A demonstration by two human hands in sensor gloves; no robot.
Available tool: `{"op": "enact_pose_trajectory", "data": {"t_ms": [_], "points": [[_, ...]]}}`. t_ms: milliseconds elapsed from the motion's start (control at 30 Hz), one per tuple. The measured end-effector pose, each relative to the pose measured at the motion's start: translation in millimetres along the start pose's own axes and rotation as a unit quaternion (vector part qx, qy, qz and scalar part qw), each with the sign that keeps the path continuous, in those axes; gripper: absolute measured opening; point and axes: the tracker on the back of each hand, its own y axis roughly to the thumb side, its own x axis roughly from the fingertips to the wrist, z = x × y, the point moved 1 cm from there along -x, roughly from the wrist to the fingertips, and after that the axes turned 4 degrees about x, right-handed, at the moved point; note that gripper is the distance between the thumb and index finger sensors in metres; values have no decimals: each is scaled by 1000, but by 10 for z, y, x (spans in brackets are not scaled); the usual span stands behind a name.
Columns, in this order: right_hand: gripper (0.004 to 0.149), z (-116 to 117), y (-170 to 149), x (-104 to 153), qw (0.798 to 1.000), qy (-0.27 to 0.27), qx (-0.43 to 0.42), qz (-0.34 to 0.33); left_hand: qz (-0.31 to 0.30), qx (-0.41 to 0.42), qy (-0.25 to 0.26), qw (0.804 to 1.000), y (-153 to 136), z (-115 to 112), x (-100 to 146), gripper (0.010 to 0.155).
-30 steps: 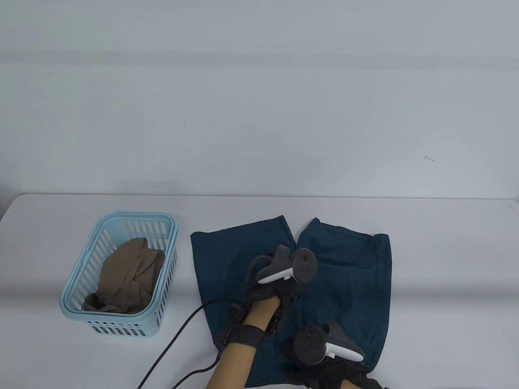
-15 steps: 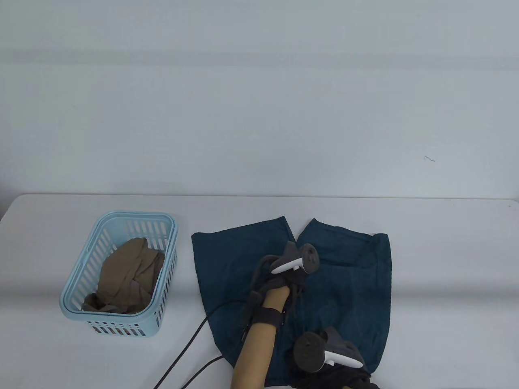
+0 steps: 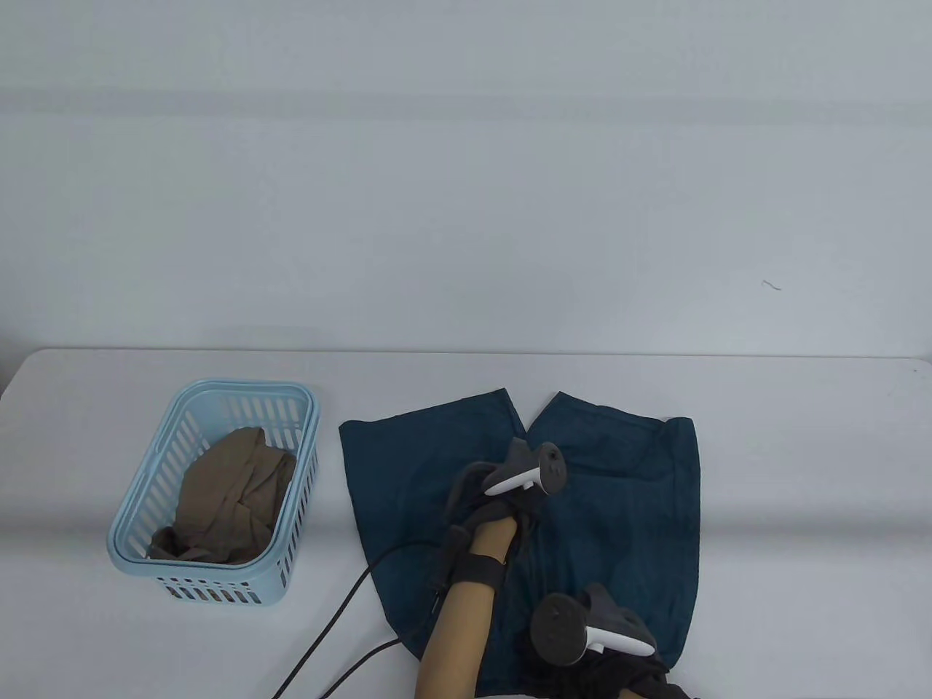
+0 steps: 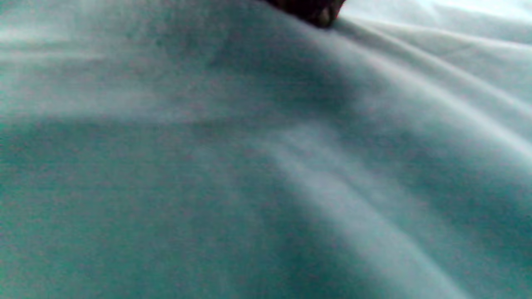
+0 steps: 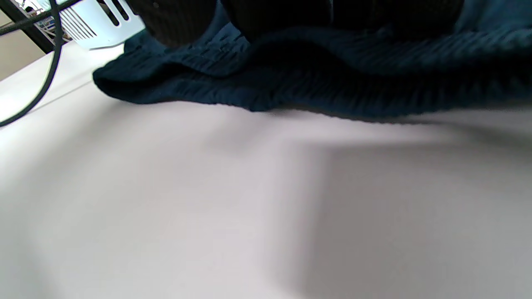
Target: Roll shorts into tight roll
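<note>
- Table view: the teal shorts [image 3: 619,510] lie flat and unrolled on the white table [image 3: 801,473], legs pointing to the far side, waistband at the near edge under the hands.
- The left hand [image 3: 502,506] sits out on the middle of the cloth, near the crotch where the two legs split; its fingers are hidden under the tracker, so I cannot tell whether they lie flat or pinch.
- The right hand [image 3: 582,648] is down at the near hem. From the right wrist view dark gloved fingers [image 5: 178,20] bear on the ribbed waistband, but curled or straight? Cannot tell.
- Left wrist view: nothing but blurred teal fabric, very close.
- The key relation: the shorts' long axis runs away from the person, waistband to leg openings, so the roll should start at the near edge and travel outward. The right hand is the nearer one to that edge; the left would have to come in to match it.
- Off to the left, well apart, a blue basket [image 3: 131,553] holds tan cloth [image 3: 233,495].
</note>
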Motion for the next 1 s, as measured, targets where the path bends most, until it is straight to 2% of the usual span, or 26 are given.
{"op": "enact_pose_trajectory", "data": {"t_ms": [633, 833, 1000], "points": [[58, -78, -90, 17, 1000, 7, -24, 5, 58, -67, 16, 996, -77, 33, 53, 58], [58, -112, -124, 34, 999, 9, -21, 27, 82, -110, 18, 990, -134, 46, 71, 59], [58, -145, -169, 57, 997, 14, 4, 74, 100, -132, 17, 986, -189, 47, 97, 59]]}}
